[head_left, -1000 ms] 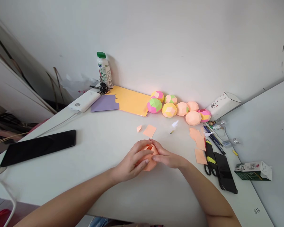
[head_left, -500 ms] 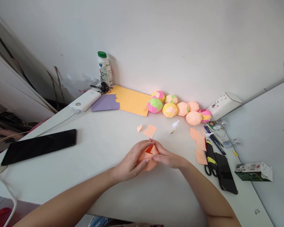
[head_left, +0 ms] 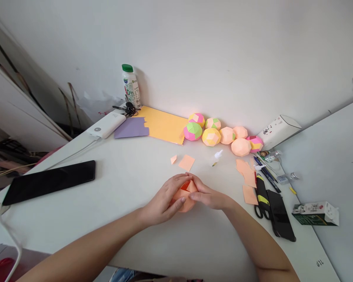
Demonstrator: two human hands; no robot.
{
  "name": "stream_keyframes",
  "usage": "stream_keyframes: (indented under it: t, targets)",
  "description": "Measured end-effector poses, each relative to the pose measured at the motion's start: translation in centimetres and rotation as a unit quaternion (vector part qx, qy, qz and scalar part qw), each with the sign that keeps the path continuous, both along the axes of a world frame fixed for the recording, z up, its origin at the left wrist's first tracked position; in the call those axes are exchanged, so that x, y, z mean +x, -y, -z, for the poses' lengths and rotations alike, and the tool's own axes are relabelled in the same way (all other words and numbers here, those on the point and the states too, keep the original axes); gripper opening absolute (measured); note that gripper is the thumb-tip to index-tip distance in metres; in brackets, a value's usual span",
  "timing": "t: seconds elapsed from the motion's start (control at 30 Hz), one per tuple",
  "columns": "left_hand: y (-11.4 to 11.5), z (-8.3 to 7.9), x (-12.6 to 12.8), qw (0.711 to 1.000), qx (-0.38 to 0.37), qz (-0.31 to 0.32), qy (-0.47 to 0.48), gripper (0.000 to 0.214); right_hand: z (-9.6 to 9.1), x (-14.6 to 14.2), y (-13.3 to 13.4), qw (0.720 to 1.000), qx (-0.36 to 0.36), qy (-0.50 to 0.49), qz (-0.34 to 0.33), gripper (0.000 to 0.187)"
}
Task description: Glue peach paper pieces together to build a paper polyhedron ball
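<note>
An orange folded-paper ball (head_left: 184, 196) rests on the white table (head_left: 129, 184) between both my hands. My left hand (head_left: 161, 199) cups its left side, fingers curled round it. My right hand (head_left: 207, 196) grips its right side, fingertips pressing a paper flap at the top, where a darker opening shows. Two loose orange paper pieces (head_left: 186, 162) lie just beyond the ball.
Several finished paper balls (head_left: 211, 136) line the wall. Orange paper slips (head_left: 247, 176), scissors (head_left: 261, 196), pens and a black phone (head_left: 279, 215) lie to the right. A black tablet (head_left: 48, 181), a power bank (head_left: 106, 125), coloured sheets (head_left: 161, 124) and a bottle (head_left: 130, 86) sit on the left.
A flap at the top of the orange ball has come up, showing a darker gap. My hands have stayed in place round it.
</note>
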State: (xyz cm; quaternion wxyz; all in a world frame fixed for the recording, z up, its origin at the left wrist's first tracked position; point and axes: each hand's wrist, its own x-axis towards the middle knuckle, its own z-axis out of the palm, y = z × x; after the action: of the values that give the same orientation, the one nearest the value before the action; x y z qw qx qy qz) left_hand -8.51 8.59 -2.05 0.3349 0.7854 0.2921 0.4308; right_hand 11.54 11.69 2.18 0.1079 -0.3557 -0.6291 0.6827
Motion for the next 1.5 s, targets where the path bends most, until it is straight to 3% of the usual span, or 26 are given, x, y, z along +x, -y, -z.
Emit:
stream_keyframes:
  t: [0.63,0.7,0.83,0.9,1.07,1.2,1.5]
  targets:
    - [-0.1,0.8,-0.1,1.000,0.018,-0.003,0.022,0.048,0.2,0.2,0.1,1.000,0.003,-0.013,0.002,0.066]
    - [-0.2,1.2,-0.2,1.000,0.018,-0.017,0.005,0.058,0.5,0.3,0.0,0.999,-0.003,0.009,0.032,0.067]
    - [-0.6,2.2,-0.4,0.994,-0.026,-0.087,-0.063,0.107,1.5,0.3,-0.3,0.988,-0.015,0.044,0.149,0.067]
    - [-0.8,2.4,-0.5,0.988,-0.060,-0.114,-0.084,0.115,2.0,0.3,-0.7,0.981,-0.026,0.037,0.188,0.066]
    - [-1.0,1.9,-0.6,0.977,-0.155,-0.132,-0.057,0.104,3.0,0.5,-1.8,0.966,-0.036,-0.001,0.257,0.056]
    - [-1.0,1.4,-0.6,0.975,-0.191,-0.113,-0.029,0.095,4.1,0.9,-2.9,0.940,-0.088,-0.053,0.327,0.047]
    - [-1.0,1.5,-0.5,0.996,-0.079,-0.030,-0.041,0.088,6.5,1.7,-4.0,0.929,-0.059,-0.100,0.351,0.038]
